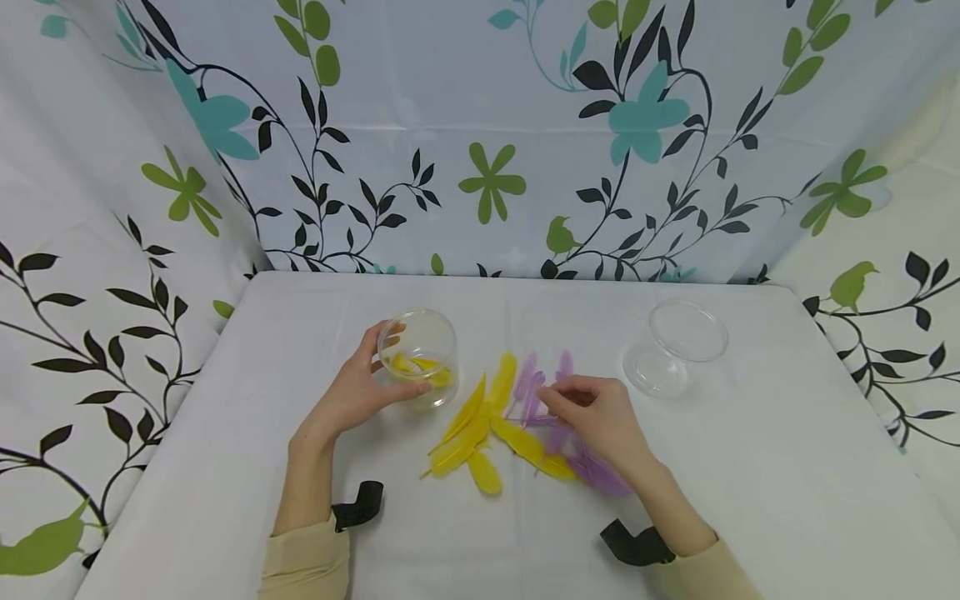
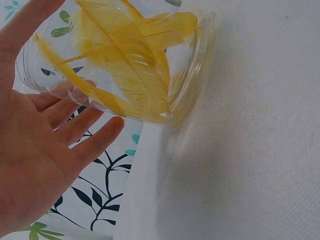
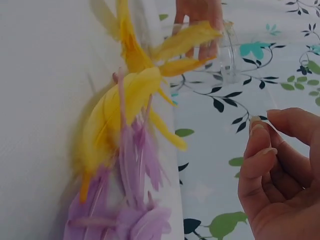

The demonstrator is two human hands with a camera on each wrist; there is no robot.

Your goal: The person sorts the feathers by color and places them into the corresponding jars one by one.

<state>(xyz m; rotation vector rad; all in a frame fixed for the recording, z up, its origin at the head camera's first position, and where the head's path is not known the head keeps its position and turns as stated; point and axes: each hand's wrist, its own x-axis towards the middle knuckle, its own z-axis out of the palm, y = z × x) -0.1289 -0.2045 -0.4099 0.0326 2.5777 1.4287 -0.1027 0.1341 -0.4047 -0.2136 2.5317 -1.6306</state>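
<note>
My left hand [image 1: 360, 387] grips a clear round jar [image 2: 30, 75] by its side, thumb on one side and fingers on the other. Several yellow feathers [image 2: 140, 75] lie inside the jar. My right hand [image 1: 596, 414] hovers over the loose feathers, fingers loosely curled and thumb tip close to the index fingertip. In the right wrist view nothing shows between the fingertips [image 3: 270, 150]. Beneath and beside that hand lie purple feathers [image 3: 135, 170], partly hidden by it in the head view. Yellow feathers [image 1: 457, 442] spread between the two hands, some overlapping the purple ones.
A second clear jar [image 1: 688, 360] stands at the right rear of the white-covered table [image 1: 750, 467]. Patterned cloth [image 1: 420, 100] with leaves and flowers hangs behind and at both sides. Each wrist carries a black mount [image 1: 637, 546].
</note>
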